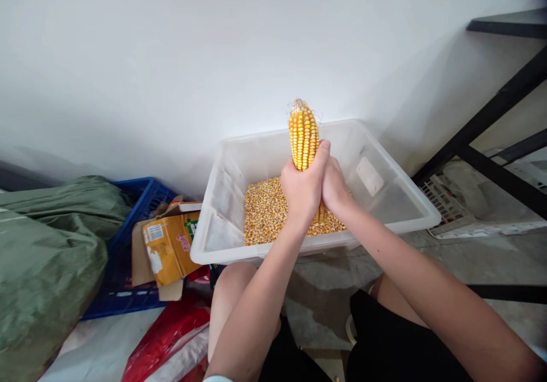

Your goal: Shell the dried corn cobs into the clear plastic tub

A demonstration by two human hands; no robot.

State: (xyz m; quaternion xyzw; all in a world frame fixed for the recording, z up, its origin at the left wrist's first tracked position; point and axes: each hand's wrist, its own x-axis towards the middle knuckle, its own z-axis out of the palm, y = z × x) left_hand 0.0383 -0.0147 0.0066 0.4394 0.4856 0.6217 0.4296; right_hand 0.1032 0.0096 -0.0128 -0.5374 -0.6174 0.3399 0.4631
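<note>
A yellow corn cob (303, 134) stands nearly upright above a translucent white plastic bin (265, 145), its kernels in rows and dry silk at the tip. My left hand (301, 191) is wrapped round its lower part. Pressed against the left hand from the right, my right hand (334, 182) is closed too; its fingers are mostly hidden, but it seems to grip the same cob. Loose corn kernels (262, 214) cover part of the bin's floor. Below my hands another patch of rowed kernels (319, 215) shows, partly covered.
Left of the bin are a torn cardboard box (168, 251), a blue crate (128, 291), green cloth (51, 256) and a red bag (171, 336). A black metal frame (491, 97) rises at the right, near a white plastic basket (448, 205). The wall (213, 45) stands close behind.
</note>
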